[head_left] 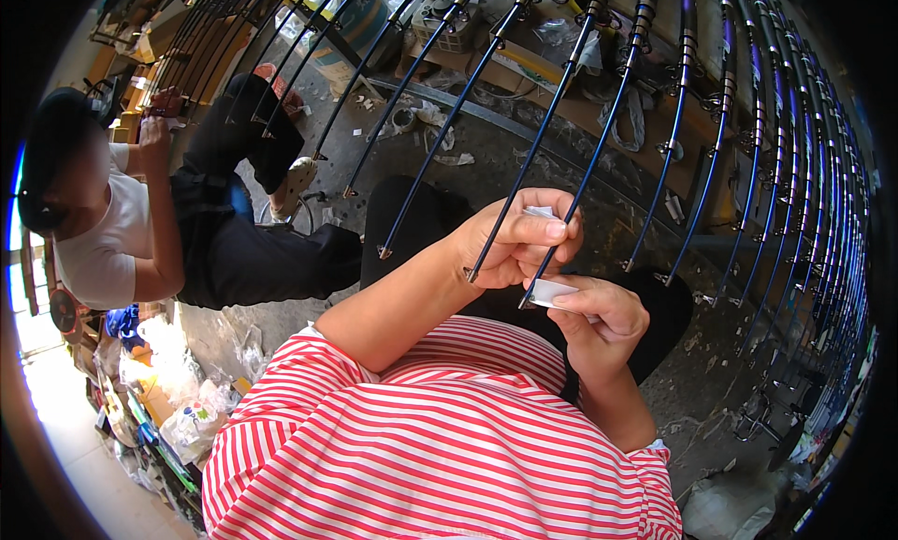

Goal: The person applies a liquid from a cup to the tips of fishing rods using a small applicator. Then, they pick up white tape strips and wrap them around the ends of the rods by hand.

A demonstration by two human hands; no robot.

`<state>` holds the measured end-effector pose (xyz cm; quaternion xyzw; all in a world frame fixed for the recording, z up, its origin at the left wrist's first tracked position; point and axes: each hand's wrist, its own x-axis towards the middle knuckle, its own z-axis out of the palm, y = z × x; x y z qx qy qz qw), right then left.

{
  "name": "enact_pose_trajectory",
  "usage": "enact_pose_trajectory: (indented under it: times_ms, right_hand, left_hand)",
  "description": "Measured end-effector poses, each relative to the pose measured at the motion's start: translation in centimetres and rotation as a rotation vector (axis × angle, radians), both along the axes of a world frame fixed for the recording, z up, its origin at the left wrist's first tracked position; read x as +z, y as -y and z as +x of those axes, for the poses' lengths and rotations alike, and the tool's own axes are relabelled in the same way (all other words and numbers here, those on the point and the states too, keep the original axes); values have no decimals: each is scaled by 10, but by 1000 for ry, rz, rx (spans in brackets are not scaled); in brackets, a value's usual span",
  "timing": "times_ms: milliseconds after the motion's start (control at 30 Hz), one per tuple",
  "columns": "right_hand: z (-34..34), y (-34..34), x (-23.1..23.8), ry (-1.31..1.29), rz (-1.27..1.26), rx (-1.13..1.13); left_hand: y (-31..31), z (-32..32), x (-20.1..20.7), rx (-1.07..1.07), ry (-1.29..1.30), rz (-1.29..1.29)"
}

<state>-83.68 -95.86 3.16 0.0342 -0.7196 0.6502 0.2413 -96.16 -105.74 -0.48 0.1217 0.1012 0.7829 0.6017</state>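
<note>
Blue fishing rods hang down in a row before me, their tips with small guide rings toward my lap. My left hand (526,239) is closed in a pinch, a small white slip (537,211) at its thumb and fingers. One blue fishing rod (599,147) passes at its fingertips. A neighbouring fishing rod (543,133) crosses in front of that hand. Lower and to the right, my right hand (606,323) pinches a flat white piece, like paper or cloth (554,293), against the tip end of the first rod. Some fingers of both hands are hidden.
At left a co-worker (122,203) in a white top and dark trousers sits with hands raised near other rods. More rods (814,166) crowd the right. Scraps litter the grey floor (449,171). Plastic bags (192,418) lie at lower left; a bucket (351,35) stands at the back.
</note>
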Motion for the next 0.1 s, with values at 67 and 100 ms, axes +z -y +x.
enact_pose_trajectory:
  times_ms: [67,100]
  right_hand:
    - [0,0,-1,1,-4,-3]
    - [1,0,0,5,-4,-3]
  left_hand:
    - [0,0,1,3,-13,2]
    - [-1,0,1,2,-13,2]
